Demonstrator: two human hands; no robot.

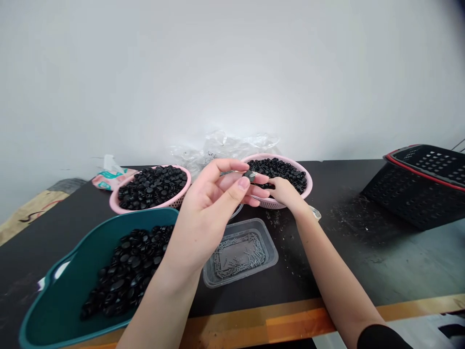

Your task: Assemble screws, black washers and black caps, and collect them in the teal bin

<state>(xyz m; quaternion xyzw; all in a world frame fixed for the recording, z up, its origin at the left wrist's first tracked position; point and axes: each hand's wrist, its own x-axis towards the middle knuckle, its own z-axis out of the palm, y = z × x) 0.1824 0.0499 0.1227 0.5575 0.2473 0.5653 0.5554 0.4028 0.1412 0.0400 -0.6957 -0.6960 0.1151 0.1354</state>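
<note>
Between the thumb and fingertips of my left hand (214,203) is a small dark part (249,175) with a pale metallic bit at its right side. My right hand (285,191) is at the front edge of the right pink basket (308,182), which holds many small black parts (278,169). Its fingers are bent together and partly hidden, so what they hold, if anything, cannot be made out. Below my hands, a clear plastic tray (271,257) contains many small metal pins (241,264).
At the left are a teal bin (47,310) and another pink basket (114,201), both with black parts. Behind lie a tissue pack (109,178) and clear plastic bags (225,145). A black crate (414,194) stands at the right.
</note>
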